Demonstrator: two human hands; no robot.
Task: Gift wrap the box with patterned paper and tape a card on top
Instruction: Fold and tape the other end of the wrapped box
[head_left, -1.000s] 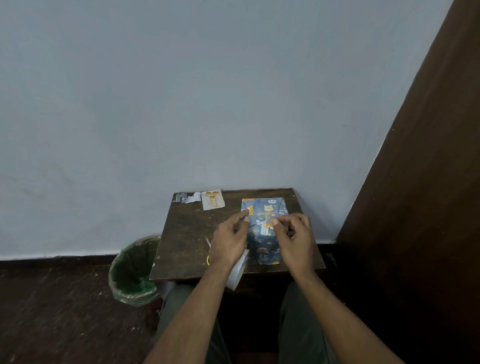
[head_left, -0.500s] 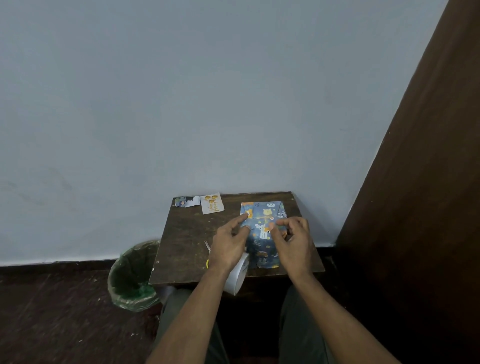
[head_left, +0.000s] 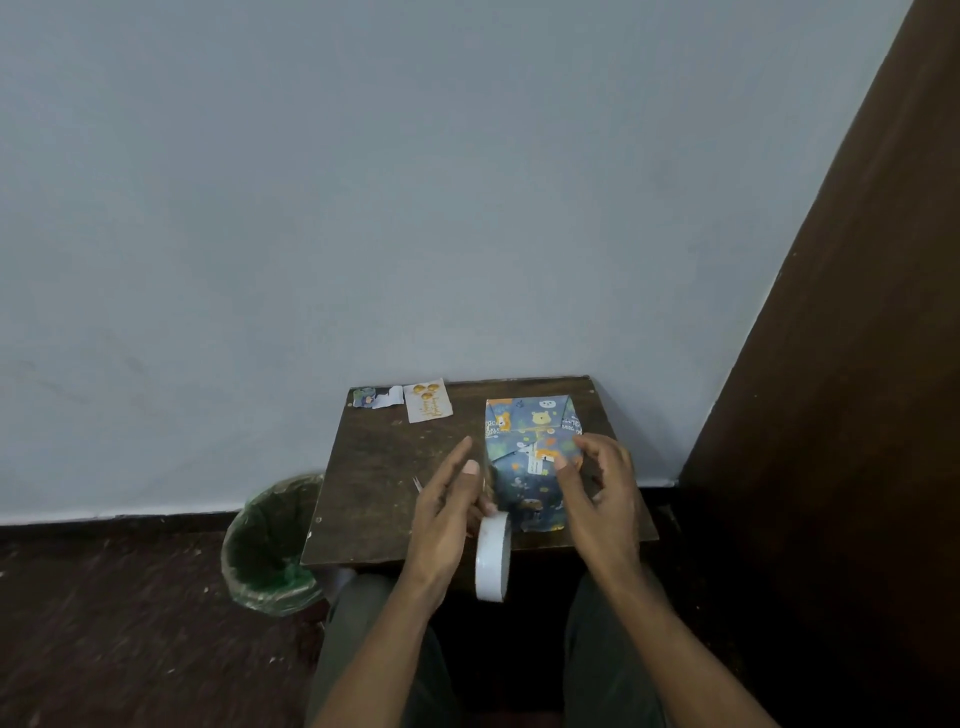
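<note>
Bare table (head_left: 384, 467) left of the wrapped box (head_left: 530, 467); card (head_left: 427, 400) and paper scrap (head_left: 378, 397) along the far edge

A plain home room corner: bare wall (head_left: 363, 182), small table (head_left: 395, 467), lined bin (head_left: 270, 545) lower left.
</note>
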